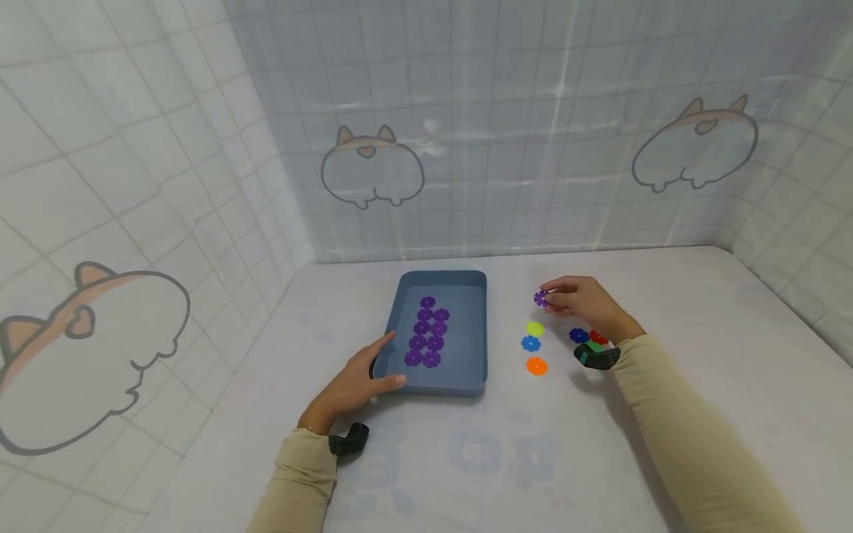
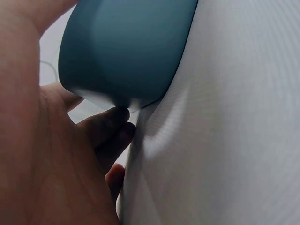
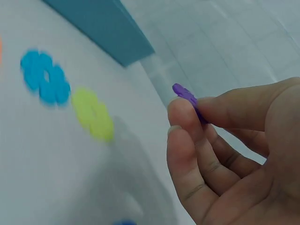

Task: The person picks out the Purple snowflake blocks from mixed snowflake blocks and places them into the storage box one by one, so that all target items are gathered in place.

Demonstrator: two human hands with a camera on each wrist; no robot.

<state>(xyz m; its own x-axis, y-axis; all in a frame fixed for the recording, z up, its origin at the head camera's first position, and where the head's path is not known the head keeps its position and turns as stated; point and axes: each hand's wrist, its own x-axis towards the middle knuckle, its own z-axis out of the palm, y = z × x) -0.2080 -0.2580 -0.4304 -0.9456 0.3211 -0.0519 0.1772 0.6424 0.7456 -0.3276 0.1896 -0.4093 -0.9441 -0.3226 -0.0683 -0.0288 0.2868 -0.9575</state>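
Note:
Between thumb and fingertips, my right hand (image 1: 581, 302) pinches a purple snowflake disc (image 3: 190, 100), raised above the table right of the tray. The disc has notched, petal-like edges. My left hand (image 1: 353, 389) grips the near left corner of a blue-grey tray (image 1: 466, 383), its thumb at the front rim and fingers along the left side. In the left wrist view, fingertips (image 2: 123, 114) curl in beside the tray's lower edge. Inside the tray, several purple discs (image 1: 435, 343) lie flat in two columns toward the left.
Right of the tray lie a yellow-green disc (image 1: 535, 328), a light blue disc (image 1: 531, 343) and an orange disc (image 1: 536, 366). Dark blue (image 1: 578, 335), red (image 1: 599, 337) and green discs lie partly beneath the right wrist. Tiled-pattern curtains (image 1: 520, 185) enclose the white table.

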